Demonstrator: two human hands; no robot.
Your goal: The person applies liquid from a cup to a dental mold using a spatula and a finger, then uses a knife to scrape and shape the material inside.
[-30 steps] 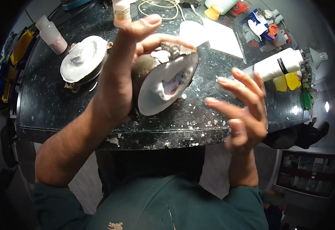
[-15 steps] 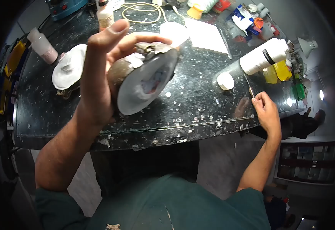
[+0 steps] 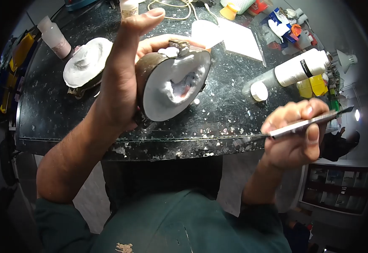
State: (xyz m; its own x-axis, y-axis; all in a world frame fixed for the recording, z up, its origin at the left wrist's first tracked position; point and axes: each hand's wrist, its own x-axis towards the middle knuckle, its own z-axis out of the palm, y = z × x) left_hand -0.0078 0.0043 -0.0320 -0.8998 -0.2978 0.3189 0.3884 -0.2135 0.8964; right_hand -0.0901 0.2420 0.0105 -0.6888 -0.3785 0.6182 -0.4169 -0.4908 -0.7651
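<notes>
My left hand (image 3: pixel 123 76) is wrapped round a dark, oval flask half filled with white plaster (image 3: pixel 156 99), raised over the bench edge. Its plaster face is tilted up, and a hollow with dark and pinkish patches lies in it. My right hand (image 3: pixel 291 145) is closed on a slim metal-handled tool (image 3: pixel 295 126) with a dark tip, held up at the right; motion blurs it a little, and its exact kind cannot be made out. A second plaster-filled flask half (image 3: pixel 87 63) lies on the bench left of my left hand.
On the dark, speckled bench (image 3: pixel 226 109) stand a pink-filled bottle (image 3: pixel 54 38), a small white cup (image 3: pixel 259 91) and a large white bottle (image 3: pixel 297 69). Farther back are a white tile (image 3: pixel 243 42), a cable (image 3: pixel 171 17) and an orange-yellow cup (image 3: pixel 229 11). Another person (image 3: pixel 339 143) is at the right.
My right hand has lifted off the bench with the tool, turning palm up. The flask half in my left hand has turned so more of its face and hollow shows.
</notes>
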